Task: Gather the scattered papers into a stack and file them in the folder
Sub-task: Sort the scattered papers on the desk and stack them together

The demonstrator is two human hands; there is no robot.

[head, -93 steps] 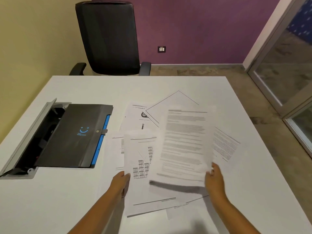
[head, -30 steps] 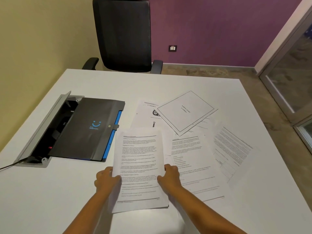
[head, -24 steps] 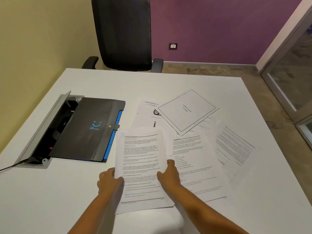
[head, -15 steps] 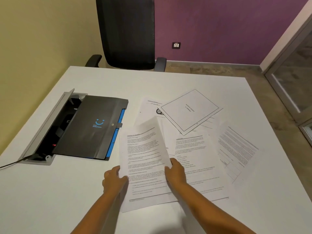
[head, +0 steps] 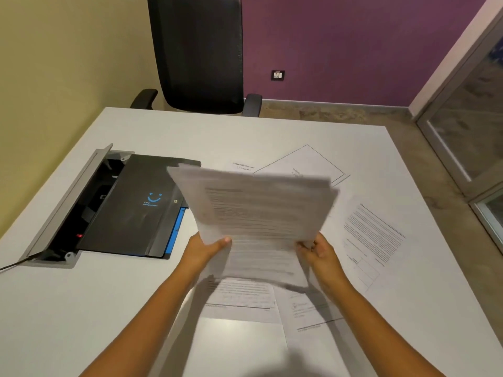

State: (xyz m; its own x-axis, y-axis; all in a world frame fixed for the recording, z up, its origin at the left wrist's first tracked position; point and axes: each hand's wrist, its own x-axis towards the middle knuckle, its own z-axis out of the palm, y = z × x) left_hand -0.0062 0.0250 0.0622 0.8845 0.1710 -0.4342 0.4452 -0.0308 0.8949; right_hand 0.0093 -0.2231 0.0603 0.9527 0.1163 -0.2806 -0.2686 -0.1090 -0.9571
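We see a smooth white table (head: pixel 272 137) with a soft sheen, and on it a matt black folder (head: pixel 130 208) that looks like plastic, with a blue inner layer at its edge. The held sheets (head: pixel 261 213) are thin printed white paper (blurred, so the print is unreadable), like the loose papers (head: pixel 373 235) lying flat. The cable box (head: pixel 68 202) has a grey metal-looking lid, and the chair (head: pixel 201 50) back looks like dark matt mesh cloth.
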